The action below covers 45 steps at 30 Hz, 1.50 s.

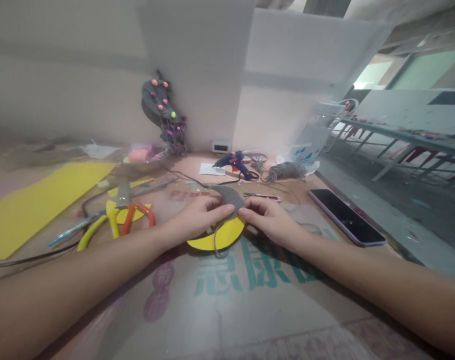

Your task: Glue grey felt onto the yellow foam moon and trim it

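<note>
My left hand point(199, 216) and my right hand point(268, 219) pinch a curved, crescent-like piece between thumbs and fingers, one from each side. Its upper part is covered in grey yarn point(230, 195), while the lower part is bare yellow card point(223, 236). From the piece a loose grey yarn strand point(220, 254) hangs in a loop over the yellow card. The fingertips beneath the piece are hidden. Just behind the hands lie small scissors or snips point(265, 197), too blurred to tell which.
To the left are scissors with yellow and orange handles point(132, 220), a pen point(75, 227) and a yellow sheet point(43, 210). A blue glue gun point(235, 162), grey yarn point(287, 171) and small clock point(220, 147) stand behind; a grey crescent with pompoms point(154, 102) hangs there. A phone point(345, 215) lies right.
</note>
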Each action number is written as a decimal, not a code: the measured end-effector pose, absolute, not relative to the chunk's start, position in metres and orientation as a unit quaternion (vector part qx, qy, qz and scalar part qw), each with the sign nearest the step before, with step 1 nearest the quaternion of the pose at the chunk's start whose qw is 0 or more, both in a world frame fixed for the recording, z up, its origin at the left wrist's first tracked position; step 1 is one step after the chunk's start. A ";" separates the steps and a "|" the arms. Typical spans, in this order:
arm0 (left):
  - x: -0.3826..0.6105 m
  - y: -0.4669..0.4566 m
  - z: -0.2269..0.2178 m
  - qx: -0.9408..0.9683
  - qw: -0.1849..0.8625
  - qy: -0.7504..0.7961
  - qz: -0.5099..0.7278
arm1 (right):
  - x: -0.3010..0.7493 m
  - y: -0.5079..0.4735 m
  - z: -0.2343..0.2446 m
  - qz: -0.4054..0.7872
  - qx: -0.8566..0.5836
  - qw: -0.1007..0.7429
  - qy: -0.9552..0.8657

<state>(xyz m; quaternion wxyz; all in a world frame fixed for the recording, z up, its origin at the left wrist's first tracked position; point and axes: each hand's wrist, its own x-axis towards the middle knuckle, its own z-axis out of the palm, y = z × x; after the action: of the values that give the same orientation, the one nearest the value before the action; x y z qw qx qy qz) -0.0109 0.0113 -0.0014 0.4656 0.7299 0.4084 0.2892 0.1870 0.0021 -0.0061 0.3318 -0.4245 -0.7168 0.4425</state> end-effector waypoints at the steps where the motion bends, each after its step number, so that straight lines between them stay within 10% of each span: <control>1: -0.011 0.011 -0.001 0.724 0.475 0.409 0.290 | 0.188 0.002 -0.008 0.454 -0.416 0.340 -0.711; 45: -0.009 0.010 0.001 0.762 0.396 0.427 0.283 | 0.186 -0.001 -0.006 0.446 -0.421 0.360 -0.704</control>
<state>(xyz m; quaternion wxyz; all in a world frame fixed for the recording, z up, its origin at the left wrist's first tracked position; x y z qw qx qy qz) -0.0085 0.0095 0.0014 0.3957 0.7621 0.4272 0.2832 0.1864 -0.0009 -0.0060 0.3597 -0.4205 -0.7037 0.4456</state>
